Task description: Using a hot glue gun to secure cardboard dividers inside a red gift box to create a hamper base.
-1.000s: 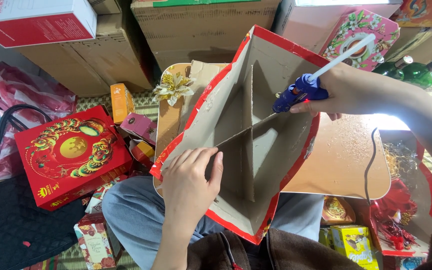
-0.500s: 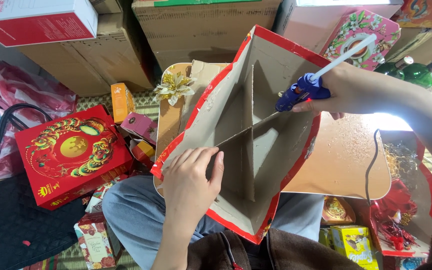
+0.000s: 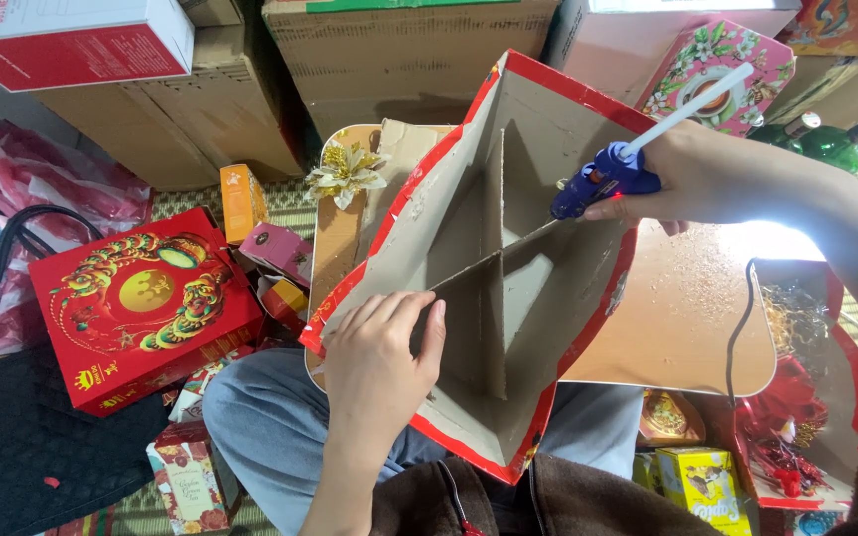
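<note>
One red-edged cardboard box (image 3: 508,268), grey inside and split by crossed dividers into four compartments, stands tilted over the lap, the left hand (image 3: 374,362) clasping its near rim while the right hand (image 3: 707,179) grips one blue glue gun (image 3: 603,181).

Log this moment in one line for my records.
left hand: steadies red-edged cardboard divider box | right hand: holds blue glue gun, nozzle at divider
</note>
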